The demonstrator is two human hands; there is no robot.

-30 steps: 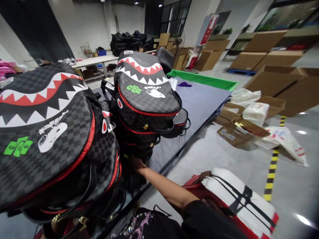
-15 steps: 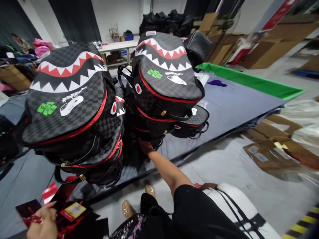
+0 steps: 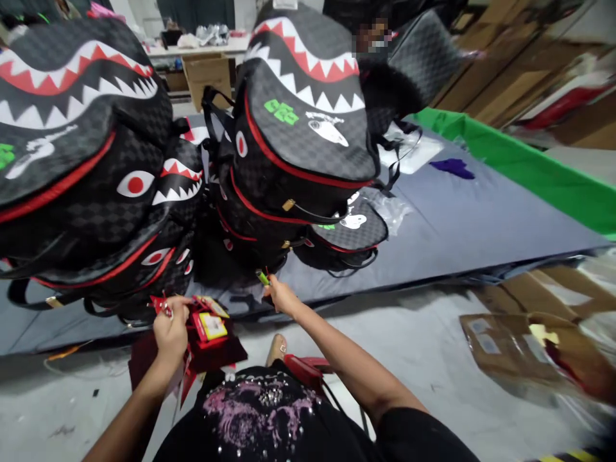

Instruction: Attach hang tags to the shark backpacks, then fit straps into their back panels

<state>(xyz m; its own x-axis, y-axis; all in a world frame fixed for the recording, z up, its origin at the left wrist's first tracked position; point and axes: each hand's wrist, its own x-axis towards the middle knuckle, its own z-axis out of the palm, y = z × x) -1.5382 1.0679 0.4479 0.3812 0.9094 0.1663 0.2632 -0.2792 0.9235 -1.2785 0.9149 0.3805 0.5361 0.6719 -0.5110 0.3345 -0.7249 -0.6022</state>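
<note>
- My left hand (image 3: 171, 326) is closed around a bunch of red tags (image 3: 210, 327), some with yellow-edged faces; they hang in front of the near edge of the bench (image 3: 462, 224), and dark red pieces spread below my fingers.
- My right hand (image 3: 282, 296) grips a small, slim green tool (image 3: 262, 277) by its lower end, the tip pointing up and away from me; it is too small for me to tell what kind.
- The two hands are apart, the right one just in front of the middle stack of backpacks (image 3: 308, 154).
- That stack stands on the grey-covered bench, black checked bags with red-and-white teeth printed on top.
- To its left I have another stack of backpacks (image 3: 135, 218), and just to its right a single low backpack (image 3: 353, 236).
- Farther right on the bench lies a purple cloth (image 3: 452, 168), near the green border (image 3: 529, 173).
- An open cardboard box (image 3: 500, 343) sits on the floor to my right.
</note>
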